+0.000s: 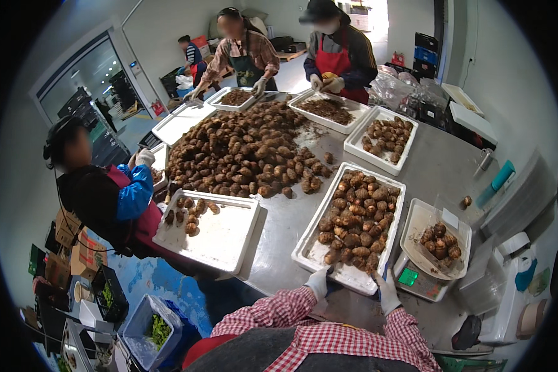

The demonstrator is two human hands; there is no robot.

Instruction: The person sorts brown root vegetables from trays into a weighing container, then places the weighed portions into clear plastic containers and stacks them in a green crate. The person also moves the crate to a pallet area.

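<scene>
A white foam tray (302, 251) full of brown taro corms (360, 214) lies on the steel table in front of me. My left hand (319, 282), in a pale glove with dark fingertips, grips its near edge toward the left corner. At the near right corner my right hand (387, 293), gloved the same way, holds the rim, with the thumb by the nearest corms. Just right of that hand stands a digital scale (421, 279) with a lit green display. Its pan (411, 237) carries a clear plastic bag of corms (441, 244).
A large heap of taro (242, 149) covers the middle of the steel table (279, 228). Left of me a foam tray (228, 237) holds several corms; another tray (348, 146) stands beyond mine. Three co-workers line the table. A teal bottle (502, 176) is at right.
</scene>
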